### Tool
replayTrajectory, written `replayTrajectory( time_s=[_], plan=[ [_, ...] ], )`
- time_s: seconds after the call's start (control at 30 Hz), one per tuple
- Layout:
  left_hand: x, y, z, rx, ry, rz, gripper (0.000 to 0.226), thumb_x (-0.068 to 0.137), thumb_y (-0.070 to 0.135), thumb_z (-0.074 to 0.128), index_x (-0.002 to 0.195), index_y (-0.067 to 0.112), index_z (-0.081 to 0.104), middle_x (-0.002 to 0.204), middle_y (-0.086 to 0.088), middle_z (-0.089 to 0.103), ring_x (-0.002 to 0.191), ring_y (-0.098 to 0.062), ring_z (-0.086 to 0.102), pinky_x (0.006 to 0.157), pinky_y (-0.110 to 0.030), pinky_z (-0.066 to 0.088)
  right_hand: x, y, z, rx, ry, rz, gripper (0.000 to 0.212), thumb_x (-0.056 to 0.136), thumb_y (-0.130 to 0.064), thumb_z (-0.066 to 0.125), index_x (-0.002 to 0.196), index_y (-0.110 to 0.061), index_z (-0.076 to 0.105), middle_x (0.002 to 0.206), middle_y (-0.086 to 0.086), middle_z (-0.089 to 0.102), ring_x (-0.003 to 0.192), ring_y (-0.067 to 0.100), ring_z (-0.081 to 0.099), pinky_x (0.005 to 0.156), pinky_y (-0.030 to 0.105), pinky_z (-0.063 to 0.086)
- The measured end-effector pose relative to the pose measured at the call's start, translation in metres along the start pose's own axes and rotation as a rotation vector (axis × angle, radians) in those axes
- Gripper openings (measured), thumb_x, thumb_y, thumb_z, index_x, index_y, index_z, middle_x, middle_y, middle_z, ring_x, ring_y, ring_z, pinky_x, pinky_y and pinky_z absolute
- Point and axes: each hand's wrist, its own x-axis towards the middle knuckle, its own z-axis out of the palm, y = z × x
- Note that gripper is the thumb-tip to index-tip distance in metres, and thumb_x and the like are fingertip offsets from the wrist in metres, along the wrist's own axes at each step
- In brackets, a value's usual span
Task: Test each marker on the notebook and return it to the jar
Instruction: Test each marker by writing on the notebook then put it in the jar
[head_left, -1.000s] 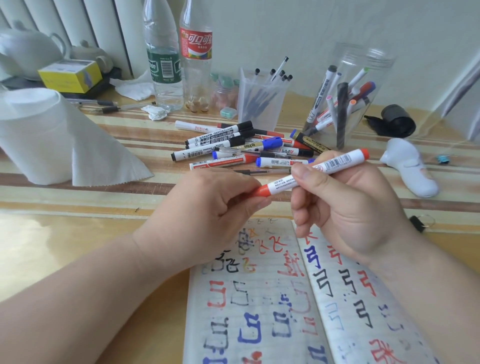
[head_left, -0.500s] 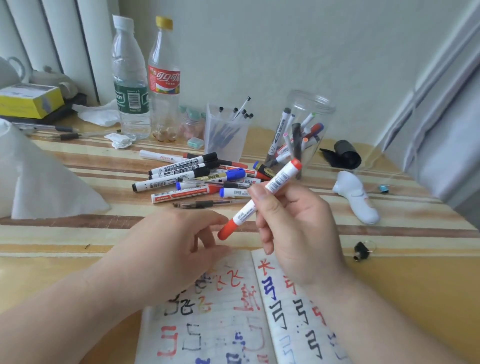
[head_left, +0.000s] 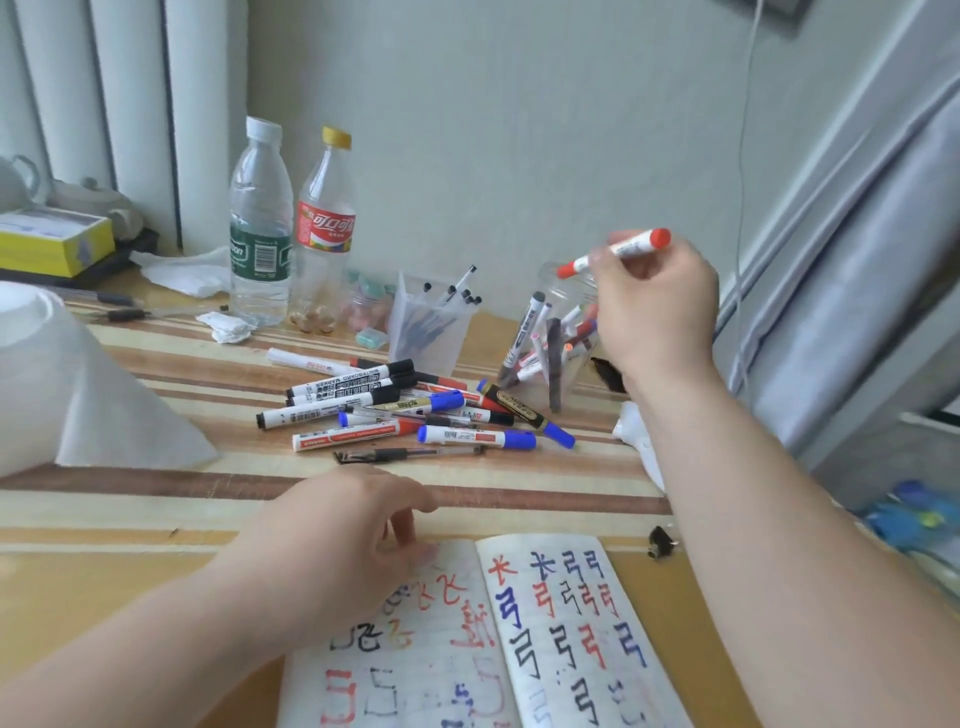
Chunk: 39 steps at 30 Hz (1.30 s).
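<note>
The right hand (head_left: 657, 306) held the red marker (head_left: 615, 253) in a pinching grip above the jar (head_left: 558, 358), while the left hand (head_left: 337, 535), grip released, rested on the notebook (head_left: 545, 649).

Your one head camera looks forward and down across the tabletop (head_left: 156, 519) toward the wall (head_left: 493, 130) at 12 o'clock, close above your left hand (head_left: 337, 535) at 7 o'clock and right hand (head_left: 654, 306) at 1 o'clock.

Right hand (head_left: 655, 306) holds capped red marker (head_left: 614, 253) above jar (head_left: 556, 343); left hand (head_left: 343, 540) rests on open notebook (head_left: 519, 639).
</note>
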Motion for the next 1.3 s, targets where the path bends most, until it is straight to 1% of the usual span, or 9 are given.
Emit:
replayTrajectory(
  time_s=[0.1, 0.27, 0.37, 0.47, 0.6, 0.7, 1.0, 1.2, 1.3],
  plan=[
    [-0.001, 0.000, -0.001, 0.003, -0.008, 0.000, 0.037, 0.088, 0.060, 0.065, 0.124, 0.054, 0.059, 0.088, 0.038, 0.055, 0.084, 0.013, 0.053, 0.065, -0.009, 0.040, 0.038, 0.007, 0.010, -0.066, 0.044, 0.084, 0.019, 0.088, -0.015, 0.064, 0.073, -0.025, 0.059, 0.054, -0.029, 0.063, 0.061, 0.018, 0.068, 0.071, 0.046, 0.062],
    [0.000, 0.000, -0.002, -0.003, -0.012, 0.001, 0.035, 0.090, 0.057, 0.064, 0.124, 0.050, 0.059, 0.089, 0.032, 0.057, 0.085, 0.010, 0.052, 0.072, -0.012, 0.043, 0.053, 0.026, 0.022, -0.108, 0.025, 0.203, 0.015, 0.088, -0.013, 0.059, 0.077, -0.023, 0.056, 0.057, -0.014, 0.067, 0.038, 0.013, 0.063, 0.033, 0.024, 0.044],
    [0.000, 0.000, -0.002, -0.001, -0.026, 0.001, 0.035, 0.091, 0.055, 0.063, 0.125, 0.049, 0.059, 0.089, 0.030, 0.057, 0.085, 0.009, 0.051, 0.075, -0.015, 0.045, 0.048, 0.037, 0.019, -0.185, 0.000, 0.270, 0.031, 0.086, -0.020, 0.066, 0.116, -0.025, 0.062, 0.093, -0.001, 0.070, 0.066, 0.020, 0.074, 0.052, 0.030, 0.057],
    [0.000, 0.001, -0.002, -0.004, -0.037, 0.000, 0.035, 0.090, 0.054, 0.064, 0.125, 0.048, 0.059, 0.089, 0.029, 0.057, 0.086, 0.007, 0.052, 0.077, -0.017, 0.047, 0.025, 0.042, 0.015, -0.215, 0.016, 0.185, 0.038, 0.083, -0.015, 0.066, 0.120, -0.022, 0.061, 0.086, -0.003, 0.068, 0.074, 0.018, 0.071, 0.062, 0.023, 0.052],
    [0.000, 0.001, -0.004, -0.010, -0.043, 0.003, 0.036, 0.090, 0.049, 0.068, 0.124, 0.048, 0.060, 0.090, 0.030, 0.057, 0.085, 0.009, 0.051, 0.074, -0.013, 0.043, -0.031, 0.047, 0.025, -0.438, -0.444, 0.026, 0.016, 0.086, -0.016, 0.068, 0.089, -0.032, 0.066, 0.081, -0.016, 0.067, 0.071, -0.004, 0.062, 0.058, 0.003, 0.040],
    [0.002, -0.001, -0.004, -0.017, -0.053, 0.024, 0.035, 0.089, 0.041, 0.072, 0.123, 0.045, 0.065, 0.092, 0.031, 0.057, 0.089, 0.019, 0.045, 0.070, -0.004, 0.037, -0.058, 0.053, 0.035, -0.800, -0.889, -0.014, 0.027, 0.087, -0.012, 0.065, 0.103, -0.035, 0.067, 0.104, -0.010, 0.067, 0.093, 0.012, 0.064, 0.083, 0.027, 0.056],
    [-0.001, -0.003, -0.003, -0.097, -0.009, 0.002, 0.023, 0.093, 0.036, 0.068, 0.115, 0.042, 0.070, 0.079, 0.029, 0.064, 0.087, 0.013, 0.058, 0.066, -0.004, 0.045, -0.066, 0.062, 0.039, -1.056, -0.974, -0.145, 0.016, 0.081, -0.019, 0.064, 0.095, -0.027, 0.065, 0.097, -0.003, 0.061, 0.081, 0.020, 0.061, 0.070, 0.038, 0.058],
    [-0.002, -0.004, -0.005, -0.135, 0.026, 0.011, 0.022, 0.094, 0.040, 0.068, 0.115, 0.040, 0.070, 0.078, 0.031, 0.064, 0.085, 0.011, 0.060, 0.065, -0.006, 0.043, -0.055, 0.060, 0.009, -0.864, -0.761, -0.075, 0.017, 0.076, -0.030, 0.075, 0.079, -0.025, 0.059, 0.079, -0.004, 0.061, 0.068, 0.014, 0.056, 0.055, 0.031, 0.044],
    [-0.002, -0.004, -0.004, -0.189, 0.029, -0.003, 0.027, 0.090, 0.055, 0.064, 0.112, 0.041, 0.069, 0.084, 0.031, 0.066, 0.082, 0.005, 0.063, 0.065, -0.012, 0.044, -0.069, 0.048, -0.005, -0.074, -0.663, 0.367, 0.016, 0.071, -0.017, 0.070, 0.076, -0.009, 0.058, 0.064, 0.006, 0.062, 0.049, 0.016, 0.056, 0.044, 0.027, 0.039]
  ],
)
